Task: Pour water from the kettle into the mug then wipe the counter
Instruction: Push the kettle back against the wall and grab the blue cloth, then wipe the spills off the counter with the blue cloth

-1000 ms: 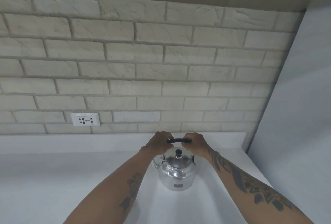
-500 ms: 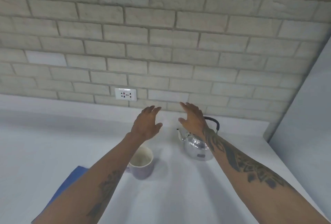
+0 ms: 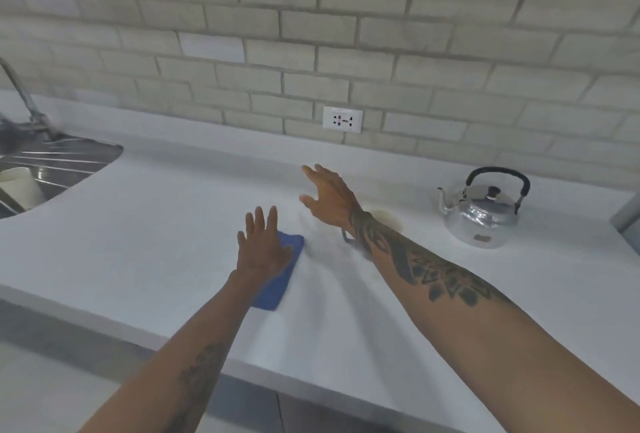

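Two bare forearms, no sleeves, no watch, no rings or bands visible. Left hand (image 3: 264, 248): bare; forearm behind the grip carries a dark tattoo approx. midway along the inner side, an elongated, branching figure, details blurred. Right hand (image 3: 328, 197): bare; tattoo work starts at the wrist just behind the grip and runs up the outer forearm — dark bands and curved shapes near the wrist, then a large geometric piece w/ a mandala-like fan of pointed petals and rounded dots along its lower edge. Ink reads black/grey; no gloves on either hand.
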The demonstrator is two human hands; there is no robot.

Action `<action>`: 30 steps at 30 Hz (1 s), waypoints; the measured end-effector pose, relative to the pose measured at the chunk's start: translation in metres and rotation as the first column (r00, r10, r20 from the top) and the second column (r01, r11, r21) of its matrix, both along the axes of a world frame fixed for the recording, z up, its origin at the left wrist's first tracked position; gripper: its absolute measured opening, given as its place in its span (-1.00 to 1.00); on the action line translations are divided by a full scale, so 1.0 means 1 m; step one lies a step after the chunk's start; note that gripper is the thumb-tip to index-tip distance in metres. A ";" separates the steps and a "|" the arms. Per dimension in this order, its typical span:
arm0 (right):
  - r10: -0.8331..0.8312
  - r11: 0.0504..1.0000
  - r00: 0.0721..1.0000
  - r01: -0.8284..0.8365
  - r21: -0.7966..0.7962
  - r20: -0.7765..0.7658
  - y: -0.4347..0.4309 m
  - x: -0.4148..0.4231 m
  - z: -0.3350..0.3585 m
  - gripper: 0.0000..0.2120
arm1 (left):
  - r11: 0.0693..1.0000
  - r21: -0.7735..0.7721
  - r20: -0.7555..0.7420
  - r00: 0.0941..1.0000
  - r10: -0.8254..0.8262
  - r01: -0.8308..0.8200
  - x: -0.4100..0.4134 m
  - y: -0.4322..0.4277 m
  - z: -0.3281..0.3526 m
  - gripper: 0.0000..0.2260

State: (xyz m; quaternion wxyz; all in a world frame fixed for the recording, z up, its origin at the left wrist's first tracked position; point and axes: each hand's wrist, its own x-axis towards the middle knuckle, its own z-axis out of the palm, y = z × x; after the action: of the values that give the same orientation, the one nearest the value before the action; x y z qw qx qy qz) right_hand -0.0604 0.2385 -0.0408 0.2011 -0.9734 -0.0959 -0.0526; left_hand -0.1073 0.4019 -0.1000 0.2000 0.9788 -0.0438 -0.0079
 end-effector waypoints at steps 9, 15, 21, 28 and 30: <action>0.001 1.000 0.966 -0.003 -0.006 -0.259 0.062 -0.005 -0.054 -0.46 | 0.998 0.023 -0.108 0.993 0.056 -0.054 -0.019 0.040 -0.045 -0.34; -0.026 0.997 0.921 -0.003 -0.075 -0.389 0.076 0.003 -0.087 -0.51 | 0.988 0.084 -0.138 0.981 0.137 -0.127 -0.018 0.043 -0.047 -0.64; -0.093 0.975 0.933 0.015 -0.222 -0.349 0.084 0.009 -0.107 -0.61 | 0.979 0.123 -0.204 0.962 0.183 -0.161 -0.010 0.046 -0.055 -0.67; -0.148 0.972 0.958 0.095 -0.217 -0.244 0.078 0.015 -0.109 -0.75 | 0.978 0.004 -0.323 0.926 0.197 -0.206 0.001 0.048 -0.053 -0.90; -0.123 0.987 0.959 0.092 -0.130 -0.256 0.073 0.014 -0.102 -0.78 | 0.974 -0.060 -0.325 0.927 0.189 -0.219 0.000 0.046 -0.050 -0.91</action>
State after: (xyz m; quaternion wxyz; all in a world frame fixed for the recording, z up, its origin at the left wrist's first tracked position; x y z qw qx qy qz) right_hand -0.0459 0.3118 -0.1430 0.1518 -0.9857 -0.0180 0.0717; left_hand -0.1070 0.4477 -0.1496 0.2505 0.9533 0.0907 -0.1422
